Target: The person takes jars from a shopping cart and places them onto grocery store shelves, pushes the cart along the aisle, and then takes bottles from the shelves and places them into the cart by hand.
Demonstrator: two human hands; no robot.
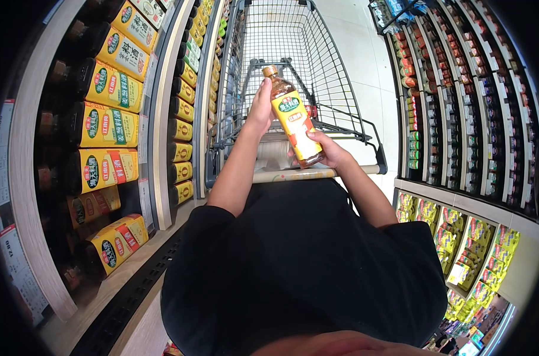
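Observation:
Both my hands hold a bottle of cooking wine (291,113) in front of me, tilted, with its yellow label facing up and its brown cap at the upper left. My left hand (260,108) grips it along the side near the neck. Around the lower end my right hand (330,149) is closed, thumb on the label. The bottle is above the handle end of a wire shopping cart (335,77). Hidden behind the bottle are some of the fingers of each hand.
To the left, shelves carry rows of yellow-labelled bottles (112,127), one (120,242) sitting apart from the row. Price tags (21,270) line the shelf edges. On the right stand shelves of jars (453,101) and bins of yellow-green packets (477,237). Pale floor (373,71) shows beside the cart.

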